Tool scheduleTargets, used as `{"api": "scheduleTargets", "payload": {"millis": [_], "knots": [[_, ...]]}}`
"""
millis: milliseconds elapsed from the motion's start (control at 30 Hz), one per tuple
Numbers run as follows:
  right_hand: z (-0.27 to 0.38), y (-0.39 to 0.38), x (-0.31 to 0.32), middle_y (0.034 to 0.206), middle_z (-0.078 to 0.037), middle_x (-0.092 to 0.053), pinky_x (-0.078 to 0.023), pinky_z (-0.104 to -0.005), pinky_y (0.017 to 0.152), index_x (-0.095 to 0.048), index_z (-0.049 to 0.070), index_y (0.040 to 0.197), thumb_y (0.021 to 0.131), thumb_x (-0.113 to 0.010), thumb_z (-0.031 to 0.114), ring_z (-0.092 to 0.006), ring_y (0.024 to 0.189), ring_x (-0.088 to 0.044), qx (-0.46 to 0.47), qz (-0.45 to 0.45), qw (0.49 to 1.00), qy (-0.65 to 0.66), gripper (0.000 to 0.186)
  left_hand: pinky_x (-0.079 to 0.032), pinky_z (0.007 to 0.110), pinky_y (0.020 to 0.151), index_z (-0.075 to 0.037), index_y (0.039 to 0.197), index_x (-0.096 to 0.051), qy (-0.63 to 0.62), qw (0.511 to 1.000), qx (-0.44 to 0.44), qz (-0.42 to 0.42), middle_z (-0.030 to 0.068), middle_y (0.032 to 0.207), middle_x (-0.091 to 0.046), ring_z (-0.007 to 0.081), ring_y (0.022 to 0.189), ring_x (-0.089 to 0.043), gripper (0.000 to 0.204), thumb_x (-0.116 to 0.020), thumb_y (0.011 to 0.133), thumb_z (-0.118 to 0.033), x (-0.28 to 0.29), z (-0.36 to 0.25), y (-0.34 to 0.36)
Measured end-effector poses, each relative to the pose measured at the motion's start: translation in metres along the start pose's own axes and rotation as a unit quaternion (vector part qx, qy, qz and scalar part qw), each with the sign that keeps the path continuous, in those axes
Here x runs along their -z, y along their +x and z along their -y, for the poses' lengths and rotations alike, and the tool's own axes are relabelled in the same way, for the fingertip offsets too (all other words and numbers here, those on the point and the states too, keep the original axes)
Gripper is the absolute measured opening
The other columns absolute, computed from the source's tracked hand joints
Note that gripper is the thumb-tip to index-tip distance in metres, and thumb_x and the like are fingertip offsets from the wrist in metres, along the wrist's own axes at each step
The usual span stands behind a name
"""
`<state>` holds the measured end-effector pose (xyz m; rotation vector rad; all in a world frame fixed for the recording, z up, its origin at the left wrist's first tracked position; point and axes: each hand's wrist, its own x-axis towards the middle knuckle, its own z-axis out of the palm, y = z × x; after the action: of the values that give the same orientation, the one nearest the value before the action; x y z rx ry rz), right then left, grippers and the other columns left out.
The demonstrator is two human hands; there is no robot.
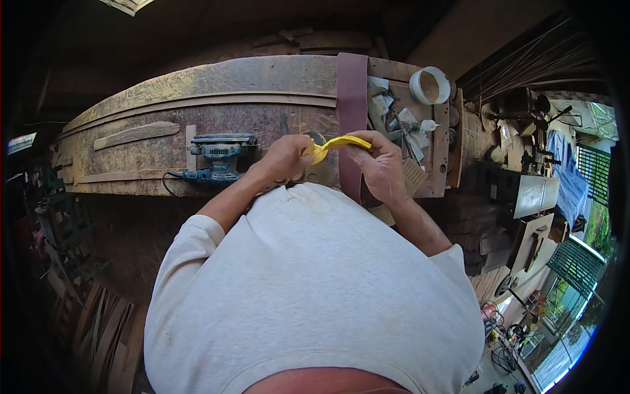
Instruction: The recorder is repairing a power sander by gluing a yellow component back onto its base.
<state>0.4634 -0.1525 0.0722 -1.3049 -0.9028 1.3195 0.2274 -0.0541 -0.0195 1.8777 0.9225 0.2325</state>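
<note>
My left hand (pixel 289 157) pinches one end of a thin, bendy yellow sheet (pixel 348 141), which looks like sandpaper. Its other end is gripped between the thumb and fingers of my right hand (pixel 382 167). Between the two hands the sheet is twisted and curved, held above the front of the workbench (pixel 262 69). To the left of my left hand stands a blue-green power sander (pixel 222 157) with its cord trailing leftward. Behind my right hand a wide brown-purple abrasive belt (pixel 352 92) lies across the bench and hangs over its front edge.
A shaped wooden piece (pixel 136 134) and a long strip (pixel 197 101) lie on the bench's left part. At the right are a round white tub (pixel 430 86), a small white bottle (pixel 429 125) and scraps of paper (pixel 407 121). Wood offcuts (pixel 108 331) stand at lower left.
</note>
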Motion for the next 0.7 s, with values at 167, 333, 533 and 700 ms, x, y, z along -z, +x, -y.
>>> {"api": "scheduleTargets", "payload": {"millis": [167,333,533,700], "knots": [[-0.032,-0.002,-0.003,0.112,-0.004,-0.075,-0.056,-0.0252,0.092,-0.074,0.001,0.120,0.103,-0.076,0.001,-0.0105,0.100,-0.069,0.032,-0.056,0.990,-0.127,0.018,-0.059,0.035,0.081,-0.006,0.119,-0.074,-0.066,0.992,0.066,0.086,0.0151,0.109,-0.077,0.0234,0.093,-0.073,0.024,-0.073,0.103,-0.024,0.029,-0.024,-0.019],[-0.045,-0.006,-0.015,0.110,-0.008,-0.078,-0.058,-0.0294,0.093,-0.076,0.003,0.117,0.094,-0.080,-0.004,-0.0168,0.102,-0.073,0.121,-0.025,0.976,-0.181,0.024,-0.064,0.033,0.087,-0.003,0.128,-0.068,-0.521,0.829,0.194,0.066,0.0101,0.114,-0.076,0.0179,0.096,-0.076,0.034,-0.064,0.112,-0.032,0.039,-0.041,-0.044],[-0.063,-0.002,-0.035,0.115,-0.012,-0.077,-0.060,-0.0328,0.097,-0.078,0.004,0.112,0.087,-0.079,-0.012,-0.0239,0.111,-0.075,0.217,0.098,0.948,-0.210,0.030,-0.060,0.031,0.077,-0.003,0.109,-0.066,-0.582,0.788,0.192,0.065,0.0084,0.101,-0.073,0.0174,0.081,-0.072,0.017,-0.076,0.103,-0.015,0.024,-0.035,-0.061],[-0.083,-0.007,-0.078,0.119,-0.011,-0.077,-0.060,-0.0319,0.096,-0.071,0.001,0.133,0.095,-0.078,0.002,-0.0192,0.107,-0.074,-0.003,0.116,0.970,-0.213,0.038,-0.054,0.027,0.072,0.001,0.095,-0.075,-0.290,0.942,0.166,-0.024,0.0004,0.086,-0.068,0.0087,0.080,-0.063,0.011,-0.079,0.096,-0.010,0.042,-0.015,-0.107]]}}
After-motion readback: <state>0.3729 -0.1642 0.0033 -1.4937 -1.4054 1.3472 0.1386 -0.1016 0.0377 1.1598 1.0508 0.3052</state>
